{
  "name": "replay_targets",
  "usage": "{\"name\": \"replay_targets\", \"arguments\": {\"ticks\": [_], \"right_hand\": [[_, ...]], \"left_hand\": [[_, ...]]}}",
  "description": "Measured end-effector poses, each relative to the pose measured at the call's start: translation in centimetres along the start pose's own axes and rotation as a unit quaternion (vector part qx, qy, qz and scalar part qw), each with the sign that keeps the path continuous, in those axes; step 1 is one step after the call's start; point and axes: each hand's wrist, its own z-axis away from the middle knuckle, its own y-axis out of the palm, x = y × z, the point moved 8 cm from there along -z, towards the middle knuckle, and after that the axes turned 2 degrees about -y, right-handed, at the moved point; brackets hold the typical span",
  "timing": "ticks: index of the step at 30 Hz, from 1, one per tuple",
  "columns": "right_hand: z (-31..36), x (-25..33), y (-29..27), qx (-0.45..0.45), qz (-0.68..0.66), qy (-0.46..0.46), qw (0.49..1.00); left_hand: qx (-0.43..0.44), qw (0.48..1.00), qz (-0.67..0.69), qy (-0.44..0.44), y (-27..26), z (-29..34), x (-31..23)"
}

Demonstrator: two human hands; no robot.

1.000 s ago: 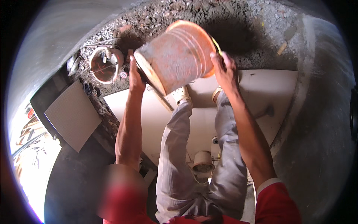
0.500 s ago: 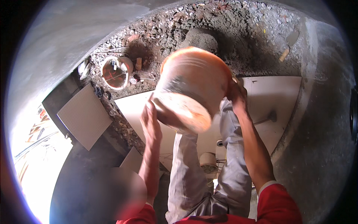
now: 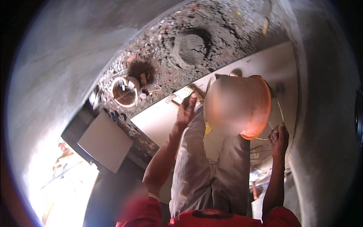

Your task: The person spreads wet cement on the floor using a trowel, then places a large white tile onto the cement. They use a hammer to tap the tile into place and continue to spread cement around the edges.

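Note:
An orange bucket (image 3: 260, 104) hangs tipped on its side in front of my legs, its rim toward the right. My right hand (image 3: 279, 140) is closed on its thin yellowish handle (image 3: 280, 109). Part of the bucket is smeared, and its inside is hidden. My left hand (image 3: 186, 110) is off the bucket, to its left, with fingers stretched out and nothing visible in them. Beyond the hands a rounded mound of wet grey mortar (image 3: 191, 49) rests on the rough ground.
Large pale tiles (image 3: 151, 123) lie under and around my legs. A small tool (image 3: 173, 99) lies near my left hand. At left are a pail of reddish liquid (image 3: 124, 92) and a loose tile (image 3: 106, 142). A trowel (image 3: 266, 26) lies at far right, beside the grey wall (image 3: 325, 94).
My left hand has let go of the bucket's base. My right hand has shifted from its side to the handle. The bucket has swung right and nearer, away from the mortar mound.

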Motion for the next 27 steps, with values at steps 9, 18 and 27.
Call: {"name": "replay_targets", "arguments": {"ticks": [9,18,27], "right_hand": [[4.6,-15.4,-1.9,-0.271,-0.172,-0.052,0.946],[12.0,-33.8,-35.2,-0.512,-0.002,0.03,0.859],[13.0,-45.8,-53.9,-0.158,0.773,0.151,0.595]], "left_hand": [[-0.023,0.969,-0.172,-0.173,-16.2,5.6,12.7],[0.036,0.911,-0.392,-0.123,-25.8,9.6,17.7],[0.038,0.864,-0.498,-0.067,-10.8,19.3,14.3]]}}
